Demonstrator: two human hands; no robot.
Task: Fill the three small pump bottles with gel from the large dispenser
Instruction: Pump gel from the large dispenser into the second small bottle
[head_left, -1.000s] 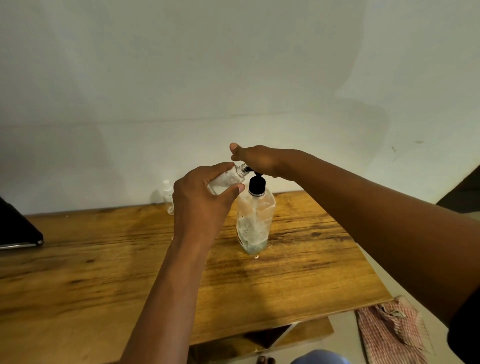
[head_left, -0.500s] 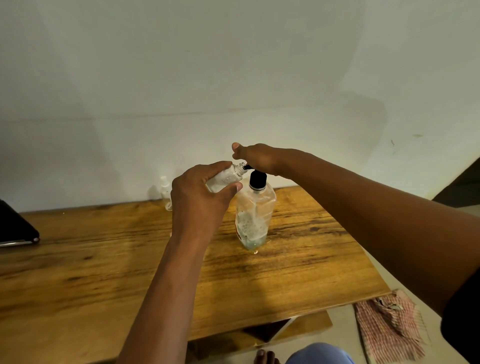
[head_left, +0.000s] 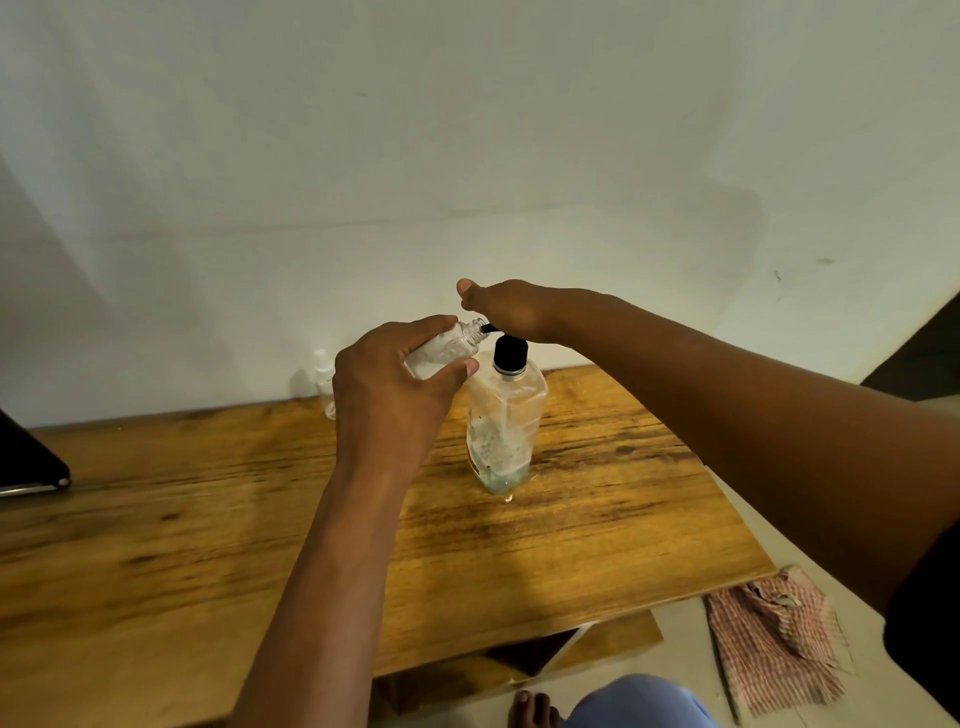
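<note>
The large clear dispenser with a black pump collar stands upright on the wooden table; a little gel lies at its bottom. My left hand grips a small clear bottle, tilted, its open neck held against the black spout. My right hand rests on top of the pump head, which it hides. Another small clear bottle stands by the wall, partly behind my left hand.
A dark flat object lies at the table's left edge. A red checked cloth lies on the floor to the right of the table. A white wall rises directly behind the table. A foot shows below the table's front edge.
The hands and both bottles stay together in the same pose; the small bottle's neck remains at the spout. Only the view has shifted slightly.
</note>
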